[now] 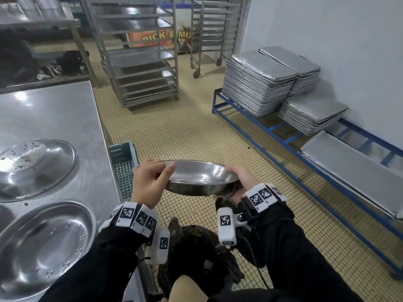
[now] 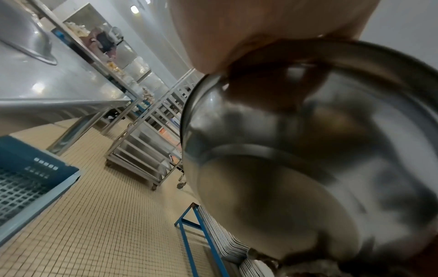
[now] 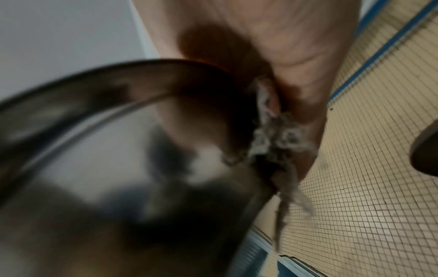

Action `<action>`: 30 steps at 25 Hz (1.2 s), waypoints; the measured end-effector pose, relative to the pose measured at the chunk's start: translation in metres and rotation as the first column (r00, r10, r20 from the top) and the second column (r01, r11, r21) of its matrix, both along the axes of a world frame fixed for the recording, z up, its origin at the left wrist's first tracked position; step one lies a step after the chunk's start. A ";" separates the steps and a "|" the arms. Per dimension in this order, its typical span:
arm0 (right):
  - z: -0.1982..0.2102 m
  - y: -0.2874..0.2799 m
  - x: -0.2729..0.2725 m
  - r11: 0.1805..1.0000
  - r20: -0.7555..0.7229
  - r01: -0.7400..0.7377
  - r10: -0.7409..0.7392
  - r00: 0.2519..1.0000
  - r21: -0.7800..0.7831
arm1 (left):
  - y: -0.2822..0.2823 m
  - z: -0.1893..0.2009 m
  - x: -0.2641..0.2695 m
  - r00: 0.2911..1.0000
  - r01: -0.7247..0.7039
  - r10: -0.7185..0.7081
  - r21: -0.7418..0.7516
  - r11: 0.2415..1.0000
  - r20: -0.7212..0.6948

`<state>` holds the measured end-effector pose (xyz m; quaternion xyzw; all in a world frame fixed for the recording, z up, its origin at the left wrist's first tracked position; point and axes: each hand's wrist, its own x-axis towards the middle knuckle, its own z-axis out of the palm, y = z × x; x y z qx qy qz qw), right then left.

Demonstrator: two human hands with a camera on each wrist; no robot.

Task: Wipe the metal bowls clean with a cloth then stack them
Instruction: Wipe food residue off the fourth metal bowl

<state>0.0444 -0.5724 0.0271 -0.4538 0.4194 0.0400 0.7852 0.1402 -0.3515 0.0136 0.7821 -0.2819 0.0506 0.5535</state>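
Note:
I hold a shallow metal bowl (image 1: 200,179) level over the tiled floor, just right of the table. My left hand (image 1: 160,172) grips its left rim, thumb over the edge. My right hand (image 1: 237,176) grips the right rim and presses a frayed grey cloth (image 1: 227,192) against the bowl's underside. The left wrist view shows the bowl (image 2: 308,150) from below, under the left hand (image 2: 237,28). In the right wrist view the cloth (image 3: 272,135) is bunched between the right hand (image 3: 284,46) and the bowl (image 3: 118,168). On the table lie an upturned bowl (image 1: 32,168) speckled with crumbs and an upright bowl (image 1: 43,247).
The steel table (image 1: 54,110) fills the left. A blue crate (image 1: 124,164) stands on the floor by its edge. Wheeled tray racks (image 1: 141,62) stand ahead. Stacks of baking trays (image 1: 261,83) sit on a blue frame (image 1: 272,129) along the right wall. A dark bag (image 1: 196,247) lies below my arms.

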 end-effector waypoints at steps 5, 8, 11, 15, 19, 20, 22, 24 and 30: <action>-0.013 0.020 -0.005 0.968 -0.009 0.077 -0.081 0.997 -0.237 | -0.001 0.000 -0.009 0.976 -0.200 0.206 0.088 0.976 -0.072; -0.012 0.030 -0.013 0.906 0.062 0.116 -0.099 0.993 -0.406 | -0.009 -0.001 -0.023 0.898 -0.201 0.140 -0.105 0.974 -0.416; -0.014 0.032 -0.016 0.875 0.136 0.131 -0.076 0.988 -0.467 | -0.016 0.000 -0.041 0.767 -0.126 -0.007 -0.162 0.979 -0.641; -0.031 0.023 -0.017 0.890 0.178 0.042 0.044 0.983 -0.454 | -0.021 0.003 -0.070 0.682 -0.260 0.034 -0.198 0.945 -0.731; -0.046 0.015 -0.023 0.864 0.139 -0.156 0.250 0.958 -0.479 | -0.010 0.003 -0.077 0.678 -0.397 0.153 -0.184 0.899 -0.719; -0.050 0.015 -0.027 0.825 0.115 -0.180 0.283 0.952 -0.535 | -0.007 0.004 -0.077 0.683 -0.416 0.192 -0.159 0.895 -0.705; -0.056 0.012 -0.035 0.761 0.082 -0.182 0.295 0.952 -0.623 | 0.001 0.005 -0.079 0.698 -0.455 0.272 -0.117 0.883 -0.663; -0.060 0.009 -0.039 0.709 0.062 -0.176 0.296 0.953 -0.683 | 0.013 0.004 -0.078 0.700 -0.494 0.346 -0.073 0.867 -0.625; -0.018 0.025 -0.007 0.391 0.265 0.006 0.611 0.746 -0.920 | 0.038 0.022 -0.084 0.813 -0.420 0.431 0.119 0.900 -0.391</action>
